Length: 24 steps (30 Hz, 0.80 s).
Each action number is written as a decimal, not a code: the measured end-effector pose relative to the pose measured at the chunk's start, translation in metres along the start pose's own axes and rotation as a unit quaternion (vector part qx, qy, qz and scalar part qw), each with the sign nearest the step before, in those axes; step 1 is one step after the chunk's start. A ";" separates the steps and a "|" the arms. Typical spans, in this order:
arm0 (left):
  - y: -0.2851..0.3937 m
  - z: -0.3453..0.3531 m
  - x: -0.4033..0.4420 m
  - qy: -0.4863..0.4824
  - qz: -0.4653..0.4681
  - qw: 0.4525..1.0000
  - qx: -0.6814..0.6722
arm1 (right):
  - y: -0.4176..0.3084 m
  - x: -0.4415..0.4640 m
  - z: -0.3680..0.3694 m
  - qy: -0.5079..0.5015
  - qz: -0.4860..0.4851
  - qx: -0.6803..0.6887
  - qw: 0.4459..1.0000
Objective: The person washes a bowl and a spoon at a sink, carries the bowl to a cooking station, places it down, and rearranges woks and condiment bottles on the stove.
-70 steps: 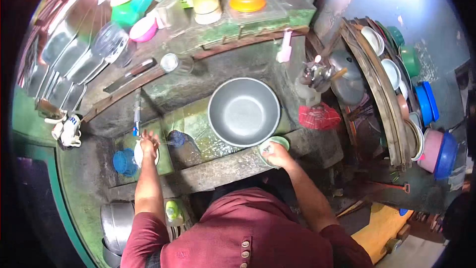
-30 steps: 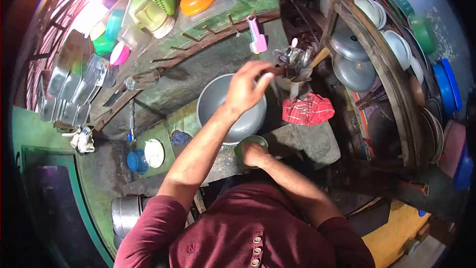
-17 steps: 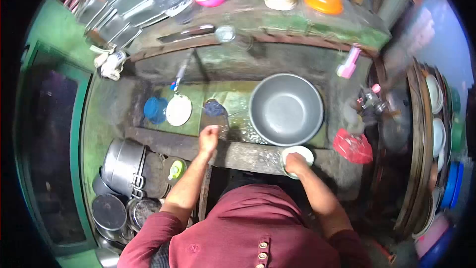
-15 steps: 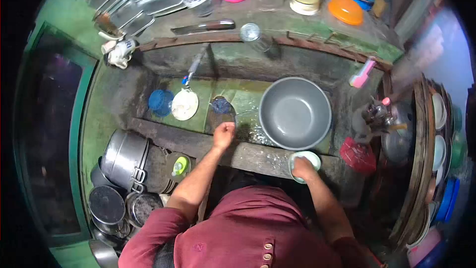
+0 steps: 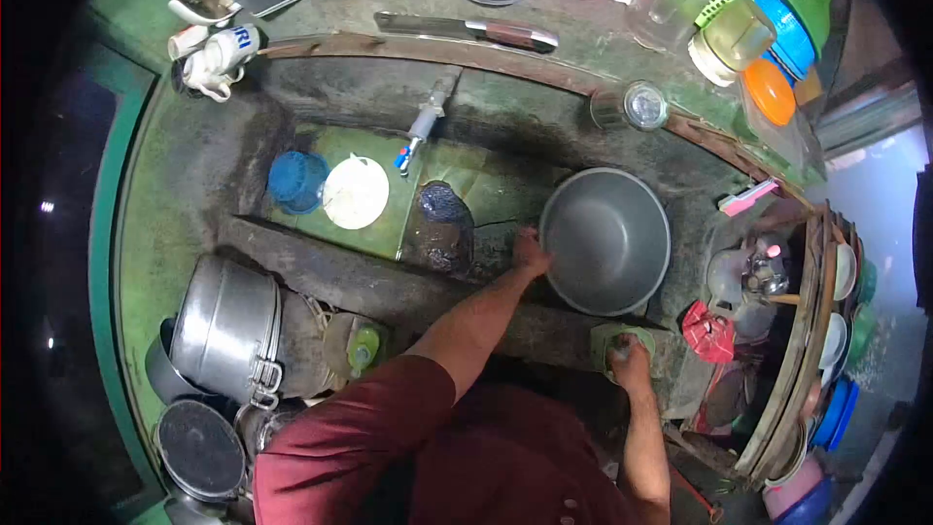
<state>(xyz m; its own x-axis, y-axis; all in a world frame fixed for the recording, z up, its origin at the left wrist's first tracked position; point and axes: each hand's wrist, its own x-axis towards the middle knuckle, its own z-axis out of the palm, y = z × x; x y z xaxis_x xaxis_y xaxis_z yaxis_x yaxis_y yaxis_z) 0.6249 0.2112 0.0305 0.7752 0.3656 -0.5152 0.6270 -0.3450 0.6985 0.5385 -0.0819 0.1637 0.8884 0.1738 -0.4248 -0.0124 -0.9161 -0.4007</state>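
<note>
A large grey basin (image 5: 607, 241) stands at the right end of the green sink floor. My left hand (image 5: 531, 253) is at the basin's left side, fingers at its wall; whether they grip it cannot be made out. Near the sink's front ledge, my right hand (image 5: 627, 358) is closed on a small green bowl (image 5: 650, 342), below the basin. Left in the sink are a white round lid or plate (image 5: 356, 192) and a blue cup (image 5: 297, 183), side by side. A dark blue mesh scrubber (image 5: 444, 201) lies on a stone beneath the tap (image 5: 422, 128).
Metal pots (image 5: 228, 326) crowd the lower left beside a green bottle (image 5: 363, 350). A knife (image 5: 466, 30) and a glass jar (image 5: 644, 105) lie along the upper shelf. On the right are a red cloth (image 5: 708, 332) and a wooden dish rack (image 5: 792, 350).
My left hand has moved right from the ledge to the grey basin. The camera view has shifted and turned. My right hand still holds the green bowl.
</note>
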 end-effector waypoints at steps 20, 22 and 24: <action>-0.159 -0.294 0.037 0.096 -0.043 0.992 -0.076 | 0.034 0.022 0.026 0.155 0.112 0.105 0.976; -0.184 -0.287 0.042 0.196 0.045 0.979 0.037 | 0.024 0.025 0.028 0.176 0.125 0.130 0.968; -0.182 -0.289 0.041 0.287 0.135 0.936 0.154 | 0.030 0.031 0.033 0.146 0.185 0.188 0.953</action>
<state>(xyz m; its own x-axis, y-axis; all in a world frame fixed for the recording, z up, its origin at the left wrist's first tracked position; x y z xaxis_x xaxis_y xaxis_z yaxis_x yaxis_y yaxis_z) 0.5205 0.5389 0.0261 0.7946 0.6028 0.0720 0.4758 -0.6920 0.5429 0.5510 -0.0920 0.1117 0.8800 -0.2947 -0.3725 -0.4655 -0.6913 -0.5526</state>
